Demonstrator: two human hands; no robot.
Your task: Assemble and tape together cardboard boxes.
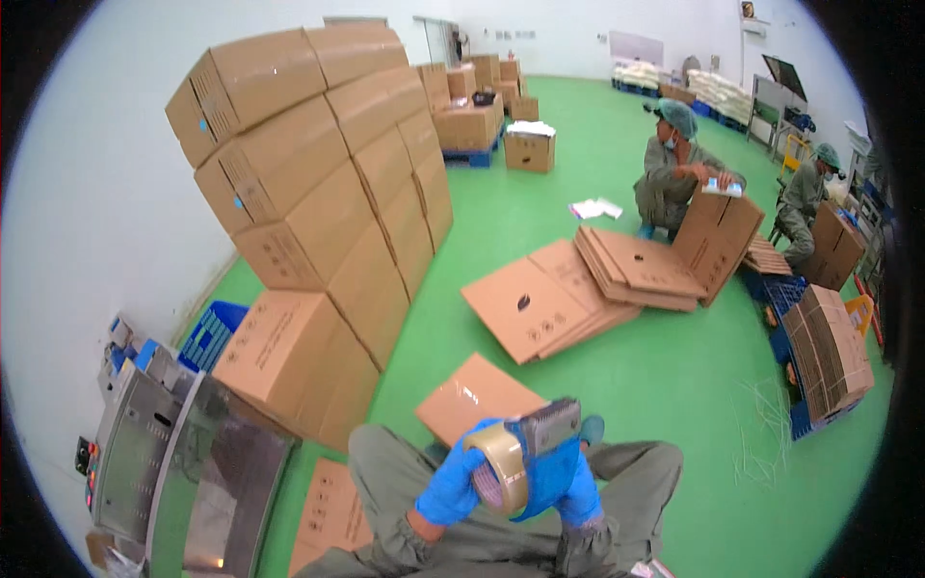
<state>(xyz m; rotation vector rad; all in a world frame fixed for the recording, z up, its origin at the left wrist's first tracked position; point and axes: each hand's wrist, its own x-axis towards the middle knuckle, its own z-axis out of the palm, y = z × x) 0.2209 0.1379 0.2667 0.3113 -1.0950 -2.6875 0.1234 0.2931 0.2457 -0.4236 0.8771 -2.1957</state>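
- Fingers of left hand [449, 491] curled against tape roll [503, 469]; those of right hand [581, 493] closed round tape dispenser [551, 430], exact grip partly hidden.
- Roll and dispenser together, held up over the lap between the knees.
- Step, by guess: handling or readying tape on the dispenser.
- Next move probably calls for a firm hold and finding the tape end; end not made out.
- Just beyond, on green floor [665, 385]: brown carton [472, 390], partly hidden behind hands.
- Farther: flattened cartons [530, 303], crouching co-worker [663, 185].
- Left: tall carton stack [332, 212] and machine [135, 453], limiting room that side.
- Right: loose straps [756, 429], possible foot snag; strapped bundle [827, 352] on blue pallet [803, 421].
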